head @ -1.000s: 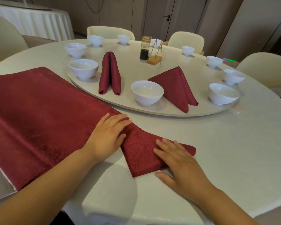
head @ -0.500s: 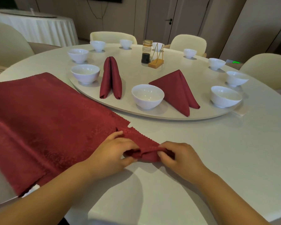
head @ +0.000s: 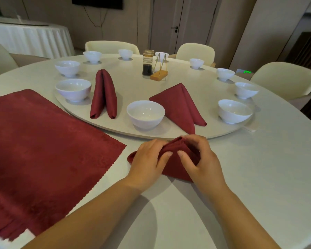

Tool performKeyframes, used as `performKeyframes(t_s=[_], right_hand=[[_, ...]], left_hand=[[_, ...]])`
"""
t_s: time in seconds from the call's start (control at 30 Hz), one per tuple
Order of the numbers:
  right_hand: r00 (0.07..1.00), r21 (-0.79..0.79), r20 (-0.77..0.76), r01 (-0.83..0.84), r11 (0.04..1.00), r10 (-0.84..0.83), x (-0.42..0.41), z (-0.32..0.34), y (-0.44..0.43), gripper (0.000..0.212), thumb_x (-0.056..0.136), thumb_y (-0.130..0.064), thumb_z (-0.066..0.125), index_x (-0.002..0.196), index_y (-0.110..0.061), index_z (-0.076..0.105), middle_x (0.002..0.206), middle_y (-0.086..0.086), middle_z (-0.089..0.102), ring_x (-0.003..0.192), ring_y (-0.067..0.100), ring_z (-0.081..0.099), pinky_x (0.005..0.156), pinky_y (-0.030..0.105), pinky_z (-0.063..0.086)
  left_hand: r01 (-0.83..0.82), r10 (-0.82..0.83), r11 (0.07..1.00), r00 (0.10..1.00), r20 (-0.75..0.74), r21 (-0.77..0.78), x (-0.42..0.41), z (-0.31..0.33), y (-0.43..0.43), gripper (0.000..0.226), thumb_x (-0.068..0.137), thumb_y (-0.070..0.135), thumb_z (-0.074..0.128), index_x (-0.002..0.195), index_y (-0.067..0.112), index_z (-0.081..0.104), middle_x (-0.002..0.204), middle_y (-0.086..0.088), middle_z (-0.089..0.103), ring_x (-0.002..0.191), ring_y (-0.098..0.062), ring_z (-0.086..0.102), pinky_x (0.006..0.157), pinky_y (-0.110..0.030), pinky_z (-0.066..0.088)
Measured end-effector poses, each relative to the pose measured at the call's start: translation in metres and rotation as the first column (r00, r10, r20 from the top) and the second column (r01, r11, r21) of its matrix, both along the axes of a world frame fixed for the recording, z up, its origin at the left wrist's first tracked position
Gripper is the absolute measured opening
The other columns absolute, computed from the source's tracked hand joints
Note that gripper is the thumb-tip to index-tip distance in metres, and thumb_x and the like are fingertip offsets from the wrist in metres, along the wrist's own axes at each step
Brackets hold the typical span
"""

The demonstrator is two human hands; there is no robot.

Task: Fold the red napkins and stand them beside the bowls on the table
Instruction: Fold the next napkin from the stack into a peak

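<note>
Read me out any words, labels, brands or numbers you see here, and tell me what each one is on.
No text here is legible.
Green lit display beyond the far right edge of the table: glowing marks, too small and blurred to read.
Glass jar near the middle: pale bands only, no legible label.

We're in a restaurant banquet room: a big lazy Susan [head: 133,90] ringed with white bowls [head: 145,114], condiment bottle [head: 148,62] at its centre, cream chairs [head: 284,78] beyond it, a skirted table [head: 31,36] far left.
</note>
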State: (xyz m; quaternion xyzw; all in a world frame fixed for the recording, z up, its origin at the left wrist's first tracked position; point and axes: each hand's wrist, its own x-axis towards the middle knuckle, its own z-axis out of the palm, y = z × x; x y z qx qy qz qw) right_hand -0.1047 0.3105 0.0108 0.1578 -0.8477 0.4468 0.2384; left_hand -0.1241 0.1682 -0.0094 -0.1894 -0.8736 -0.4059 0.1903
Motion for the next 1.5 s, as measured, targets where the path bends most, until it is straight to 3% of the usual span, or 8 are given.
performKeyframes(t_s=[0.13, 0.4, 0.67, 0.83, 1.03, 1.27, 1.37, 1.5], right_hand=[[0.998, 0.033, -0.028, 0.049, 0.998, -0.048, -0.008, -0.011, 0.002, 0.046, 0.072, -0.045, 0.049, 0.107, -0.017, 0.061, 0.091, -0.033, 0.051, 0.085, -0.012, 0.05, 0.076, -0.002, 0.034], [0.997, -0.088, 0.005, 0.077, 0.993, -0.077, -0.007, -0.017, 0.01, 0.022, 0.068, -0.05, 0.049, 0.09, -0.052, 0.048, 0.095, -0.042, 0.056, 0.09, -0.012, 0.054, 0.078, 0.002, 0.039], [0.994, -0.099, 0.012, 0.111, 0.989, -0.11, -0.013, -0.022, 0.014, 0.029, 0.067, -0.051, 0.048, 0.093, -0.043, 0.057, 0.09, -0.037, 0.059, 0.085, -0.016, 0.053, 0.076, 0.0, 0.037], [0.992, -0.091, 0.017, 0.129, 0.987, -0.128, -0.01, -0.021, 0.016, 0.022, 0.066, -0.052, 0.048, 0.088, -0.054, 0.051, 0.089, -0.025, 0.058, 0.085, -0.007, 0.052, 0.076, -0.001, 0.036], [0.991, -0.076, 0.016, 0.131, 0.989, -0.13, -0.008, -0.019, 0.018, 0.03, 0.065, -0.053, 0.048, 0.089, -0.072, 0.047, 0.085, -0.028, 0.058, 0.09, -0.015, 0.049, 0.077, -0.003, 0.033], [0.988, -0.121, 0.028, 0.155, 0.98, -0.153, -0.008, -0.019, 0.016, 0.023, 0.064, -0.053, 0.048, 0.086, -0.051, 0.05, 0.084, -0.026, 0.055, 0.087, -0.017, 0.049, 0.075, -0.004, 0.033], [0.986, -0.126, 0.022, 0.166, 0.978, -0.165, -0.009, -0.017, 0.01, 0.019, 0.064, -0.052, 0.048, 0.083, -0.051, 0.051, 0.081, -0.029, 0.055, 0.086, -0.016, 0.048, 0.074, -0.003, 0.033], [0.988, -0.118, 0.012, 0.152, 0.981, -0.151, -0.01, -0.017, 0.007, 0.015, 0.065, -0.051, 0.048, 0.08, -0.051, 0.051, 0.08, -0.032, 0.057, 0.085, -0.018, 0.048, 0.072, -0.005, 0.031]], left_hand=[[0.057, -0.056, 0.997, 0.998, 0.016, -0.042, -0.003, -0.006, -0.003, 0.065, 0.08, 0.056, 0.024, 0.121, 0.018, 0.054, 0.113, 0.003, 0.058, 0.104, -0.012, 0.048, 0.088, -0.017, 0.027], [-0.049, 0.051, 0.996, 0.998, 0.029, -0.069, -0.033, -0.014, -0.049, 0.071, 0.082, 0.053, 0.017, 0.129, 0.014, 0.052, 0.134, 0.0, 0.05, 0.124, -0.004, 0.039, 0.102, -0.015, 0.017], [-0.136, 0.222, 0.886, 0.963, 0.15, -0.443, -0.04, -0.018, -0.049, 0.097, 0.062, 0.059, -0.015, 0.146, 0.023, 0.019, 0.154, 0.007, 0.015, 0.141, -0.005, 0.006, 0.111, -0.02, -0.001], [-0.174, 0.298, 0.827, 0.942, 0.155, -0.534, -0.038, -0.011, -0.046, 0.051, 0.099, 0.043, 0.014, 0.147, 0.024, 0.016, 0.155, 0.009, 0.011, 0.142, -0.006, -0.002, 0.112, -0.026, -0.005], [-0.243, 0.4, 0.754, 0.907, 0.132, -0.61, -0.036, -0.006, -0.046, 0.052, 0.099, 0.041, 0.013, 0.147, 0.023, 0.012, 0.155, 0.008, 0.006, 0.142, -0.011, -0.011, 0.112, -0.034, -0.012], [-0.326, 0.522, 0.668, 0.846, 0.109, -0.669, -0.035, -0.012, -0.059, 0.056, 0.099, 0.042, 0.011, 0.148, 0.017, -0.001, 0.156, 0.0, -0.004, 0.142, -0.016, -0.012, 0.113, -0.035, -0.011], [-0.392, 0.571, 0.652, 0.817, 0.079, -0.648, -0.039, -0.014, -0.064, 0.057, 0.099, 0.041, 0.008, 0.148, 0.012, 0.005, 0.156, -0.004, 0.001, 0.143, -0.018, -0.008, 0.113, -0.034, -0.009], [-0.354, 0.357, 0.82, 0.93, -0.082, -0.45, -0.037, -0.017, -0.056, 0.059, 0.091, 0.036, 0.024, 0.118, -0.002, 0.059, 0.123, -0.019, 0.058, 0.119, -0.033, 0.052, 0.109, -0.036, 0.022]])
